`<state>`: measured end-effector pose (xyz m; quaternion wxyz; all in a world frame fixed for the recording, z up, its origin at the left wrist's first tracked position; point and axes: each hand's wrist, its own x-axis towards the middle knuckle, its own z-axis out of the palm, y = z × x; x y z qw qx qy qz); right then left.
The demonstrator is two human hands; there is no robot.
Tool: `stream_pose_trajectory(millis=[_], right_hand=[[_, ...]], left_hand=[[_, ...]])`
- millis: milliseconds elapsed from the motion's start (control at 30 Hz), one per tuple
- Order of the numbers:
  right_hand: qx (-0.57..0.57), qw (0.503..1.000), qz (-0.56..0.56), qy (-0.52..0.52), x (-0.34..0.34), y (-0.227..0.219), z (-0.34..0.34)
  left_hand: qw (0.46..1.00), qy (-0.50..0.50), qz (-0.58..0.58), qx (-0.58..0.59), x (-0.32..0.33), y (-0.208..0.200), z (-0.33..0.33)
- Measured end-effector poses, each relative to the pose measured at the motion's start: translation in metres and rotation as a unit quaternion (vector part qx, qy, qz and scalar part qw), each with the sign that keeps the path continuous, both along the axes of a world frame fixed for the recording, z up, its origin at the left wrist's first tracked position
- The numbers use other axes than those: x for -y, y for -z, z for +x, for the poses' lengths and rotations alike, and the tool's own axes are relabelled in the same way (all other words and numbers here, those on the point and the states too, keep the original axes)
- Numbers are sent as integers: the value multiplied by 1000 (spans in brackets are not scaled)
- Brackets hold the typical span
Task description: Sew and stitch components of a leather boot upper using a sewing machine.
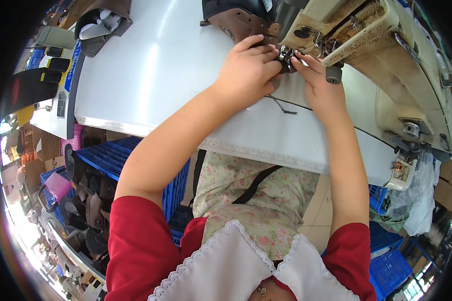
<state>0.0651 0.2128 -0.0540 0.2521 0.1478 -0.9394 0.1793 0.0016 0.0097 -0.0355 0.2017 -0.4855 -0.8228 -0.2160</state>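
A brown shoe upper with a black lining [238, 22] lies at the far side of the white table, its near end at the presser foot [286, 54] of a sewing machine [376, 55]. My left hand [248, 70] is closed over the near part of the upper, index finger stretched along it and the other fingers bent beside the foot. From the other side, my right hand [320, 83] reaches under the machine head, its fingertips drawn together at a small dark edge by the foot. What those fingertips grip is hidden.
Another brown shoe upper [105, 27] rests at the table's far left, near thread spools [59, 64]. A thin dark strip [289, 112] lies in front of my hands. Measuring marks run along the near table edge. Below left stand a blue crate [110, 155] and piled shoe uppers [93, 210].
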Motion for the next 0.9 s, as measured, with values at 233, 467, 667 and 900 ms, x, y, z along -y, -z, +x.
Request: stream_pose_trajectory(millis=[233,467,667,900], right_hand=[[-1,1000,10,-8,-1,3,-1],[56,998,6,-12,0,2,0],[58,998,20,-6,1,1,3],[54,997,47,0,3,2,1]], left_hand=[[1000,-3,14,16,1,5,1],[999,-5,28,47,4,7,-1],[998,10,46,38,3,11,-2],[997,29,52,46,6,10,-9]])
